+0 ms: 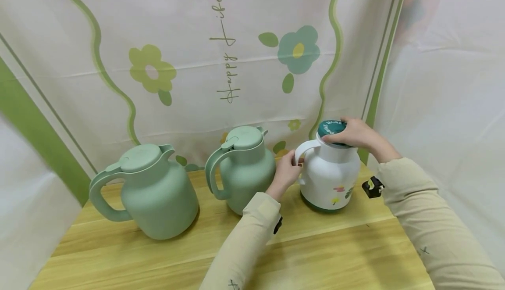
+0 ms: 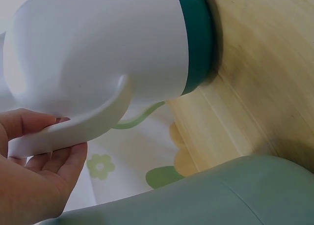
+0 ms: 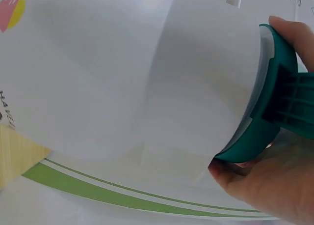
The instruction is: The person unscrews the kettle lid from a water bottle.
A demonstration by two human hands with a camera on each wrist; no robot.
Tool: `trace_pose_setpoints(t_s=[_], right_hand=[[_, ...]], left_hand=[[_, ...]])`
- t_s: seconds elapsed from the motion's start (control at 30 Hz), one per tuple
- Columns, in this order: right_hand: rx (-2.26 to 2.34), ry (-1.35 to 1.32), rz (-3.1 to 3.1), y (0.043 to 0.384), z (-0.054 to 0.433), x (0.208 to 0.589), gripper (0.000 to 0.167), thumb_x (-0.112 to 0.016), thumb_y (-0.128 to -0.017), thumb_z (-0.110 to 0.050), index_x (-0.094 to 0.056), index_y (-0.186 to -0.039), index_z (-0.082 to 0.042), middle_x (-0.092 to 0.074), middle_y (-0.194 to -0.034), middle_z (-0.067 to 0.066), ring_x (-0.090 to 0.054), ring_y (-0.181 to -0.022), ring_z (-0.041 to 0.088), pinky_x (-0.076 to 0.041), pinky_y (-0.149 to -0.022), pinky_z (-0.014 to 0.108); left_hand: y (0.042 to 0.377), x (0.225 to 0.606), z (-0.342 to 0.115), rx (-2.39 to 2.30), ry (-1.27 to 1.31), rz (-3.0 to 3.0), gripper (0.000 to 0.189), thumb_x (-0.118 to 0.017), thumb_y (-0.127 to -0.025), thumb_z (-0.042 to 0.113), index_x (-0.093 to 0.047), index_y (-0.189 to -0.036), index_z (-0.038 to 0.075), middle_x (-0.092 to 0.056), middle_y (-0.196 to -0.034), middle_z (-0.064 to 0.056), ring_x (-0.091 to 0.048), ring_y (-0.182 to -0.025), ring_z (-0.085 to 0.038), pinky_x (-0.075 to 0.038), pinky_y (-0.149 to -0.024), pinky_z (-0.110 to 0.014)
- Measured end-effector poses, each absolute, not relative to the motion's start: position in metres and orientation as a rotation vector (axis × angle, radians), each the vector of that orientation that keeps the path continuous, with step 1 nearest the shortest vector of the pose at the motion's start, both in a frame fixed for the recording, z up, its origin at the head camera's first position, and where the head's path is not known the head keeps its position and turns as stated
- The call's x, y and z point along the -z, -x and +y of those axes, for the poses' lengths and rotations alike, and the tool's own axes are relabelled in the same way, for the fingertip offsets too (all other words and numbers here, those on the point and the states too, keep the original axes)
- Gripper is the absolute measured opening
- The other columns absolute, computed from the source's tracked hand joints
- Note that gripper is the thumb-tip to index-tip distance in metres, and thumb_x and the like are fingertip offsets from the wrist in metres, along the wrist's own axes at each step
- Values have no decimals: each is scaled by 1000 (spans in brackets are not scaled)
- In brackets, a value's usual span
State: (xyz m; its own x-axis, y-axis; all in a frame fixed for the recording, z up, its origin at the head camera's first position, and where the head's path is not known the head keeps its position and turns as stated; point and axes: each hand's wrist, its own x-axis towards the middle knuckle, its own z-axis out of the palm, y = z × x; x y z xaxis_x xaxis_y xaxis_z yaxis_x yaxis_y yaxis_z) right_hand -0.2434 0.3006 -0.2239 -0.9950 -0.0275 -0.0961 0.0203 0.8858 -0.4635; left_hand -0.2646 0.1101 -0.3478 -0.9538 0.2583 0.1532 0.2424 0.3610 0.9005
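A white thermos jug (image 1: 331,171) with a green base and small printed pictures stands upright at the right of the table. My left hand (image 1: 286,173) grips its white handle (image 2: 83,124), thumb on one side and fingers curled round the other. Across the top, my right hand (image 1: 357,135) holds the dark green lid (image 1: 330,127), its thumb and fingers on opposite edges. The lid sits at the jug's mouth, and its ribbed green spout part (image 3: 297,104) shows in the right wrist view. Part of the lid's lettering is hidden under the right hand.
Just left of my left hand stands a green jug (image 1: 248,167), with a larger green jug (image 1: 158,198) farther left. All stand on a wood-grain table (image 1: 315,255). Behind them hangs a white curtain (image 1: 189,26) printed with flowers, close to the jugs.
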Motion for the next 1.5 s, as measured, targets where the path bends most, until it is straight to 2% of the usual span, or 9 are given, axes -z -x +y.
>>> trace_pose_setpoints(t_s=[0.33, 0.63, 0.83, 0.97, 1.17, 1.33, 1.5], right_hand=[[758, 48, 2929, 246, 309, 225, 101, -61, -84, -54, -13, -150, 7, -18, -147, 39, -32, -126, 51, -33, -101, 63], [718, 206, 2861, 246, 311, 220, 90, -59, -87, -39, -14, -149, 7, -28, -145, 36, -38, -123, 47, -39, -97, 60], [464, 62, 2950, 243, 294, 218, 100, -50, -86, -61, -16, -147, 11, -24, -142, 43, -31, -124, 57, -36, -97, 65], [361, -96, 3000, 239, 282, 216, 104, -45, -84, -70, -23, -143, 13, -31, -137, 44, -33, -120, 60, -37, -93, 66], [428, -65, 3038, 241, 285, 218, 95, -52, -84, -62, -31, -139, 12, -44, -128, 38, -46, -110, 51, -45, -85, 57], [465, 36, 3033, 244, 292, 219, 97, -56, -85, -57, -24, -144, 12, -40, -135, 40, -45, -116, 52, -43, -92, 60], [483, 114, 3034, 245, 296, 220, 97, -60, -84, -54, -25, -145, 12, -40, -136, 39, -45, -118, 51, -42, -94, 60]], left_hand=[[264, 345, 111, -1689, -493, 2625, 23, -57, -83, -4, -63, -105, 1, -68, -94, -11, -54, -79, -14, -45, -67, -19], [264, 347, 112, -1698, -458, 2594, 26, -57, -83, -5, -64, -107, 2, -71, -102, -13, -63, -91, -20, -50, -73, -21], [265, 347, 111, -1692, -459, 2600, 28, -57, -82, -5, -64, -108, 4, -72, -102, -12, -65, -93, -21, -49, -73, -21], [265, 346, 110, -1687, -455, 2601, 29, -57, -82, -5, -64, -109, 4, -72, -102, -12, -64, -93, -21, -49, -73, -22], [266, 346, 110, -1687, -443, 2601, 28, -58, -83, -5, -64, -109, 3, -71, -102, -12, -64, -93, -21, -50, -73, -22], [266, 345, 110, -1677, -450, 2607, 24, -58, -83, -6, -64, -105, 1, -72, -102, -13, -65, -95, -23, -50, -73, -22], [267, 346, 111, -1675, -458, 2593, 24, -57, -83, -6, -63, -106, -1, -72, -105, -14, -66, -100, -25, -52, -78, -26]])
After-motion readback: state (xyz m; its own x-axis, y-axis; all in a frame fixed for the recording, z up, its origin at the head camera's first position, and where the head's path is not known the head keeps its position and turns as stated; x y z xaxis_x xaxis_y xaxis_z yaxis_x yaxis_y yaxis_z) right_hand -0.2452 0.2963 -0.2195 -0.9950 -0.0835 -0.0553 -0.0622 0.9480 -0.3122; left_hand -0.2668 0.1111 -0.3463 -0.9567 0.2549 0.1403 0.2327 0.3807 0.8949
